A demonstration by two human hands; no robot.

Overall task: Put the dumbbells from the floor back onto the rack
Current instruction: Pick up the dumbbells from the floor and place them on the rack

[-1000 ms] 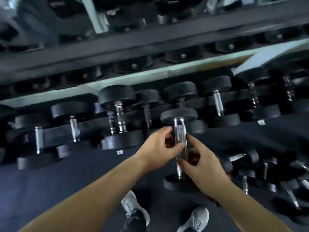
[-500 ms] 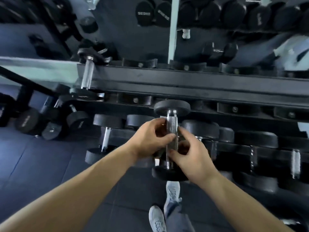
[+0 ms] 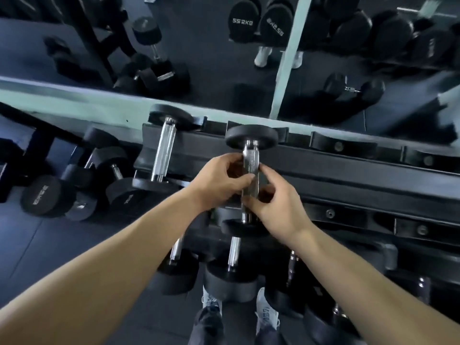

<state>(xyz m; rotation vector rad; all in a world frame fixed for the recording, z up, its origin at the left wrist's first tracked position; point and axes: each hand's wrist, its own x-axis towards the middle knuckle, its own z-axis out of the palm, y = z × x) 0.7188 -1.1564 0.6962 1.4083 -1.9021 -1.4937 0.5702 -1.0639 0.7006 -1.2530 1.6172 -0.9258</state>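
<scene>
you hold a dumbbell with flat round black rubber heads and a knurled chrome handle [image 3: 250, 168] across the top tier of the long black metal rack [image 3: 348, 178], its handle running front to back. its far head sits at the rack's rear rail, by a black cradle, and its near head is at the rack's front rail. you cannot tell from this view whether the weight already rests on the rack.

your left hand [image 3: 219, 180] comes in from the left, fingers curled over the upper part of the handle and the thumb closing under it. your right hand [image 3: 276, 205] grips the lower part of the handle from the right, thumb and fingertips pinching the chrome just above the near head. both hands are closed on this one dumbbell.

at the rack's left end, on the same tier, a second black-headed dumbbell with a smooth chrome handle [image 3: 163, 150] lies in its cradles. towards the rack's right end, black cradles with a bolt in the middle [image 3: 343, 145] line the rear rail. on the rack's lower tier, under your hands, more black dumbbells [image 3: 234, 260] lie with handles pointing towards you. left of the rack, thicker black dumbbells [image 3: 47, 195] lie on the dark floor. behind the rack a mirror [image 3: 199, 58] reflects other weights. your grey sneakers [image 3: 267, 312] stand at the rack's foot.
</scene>
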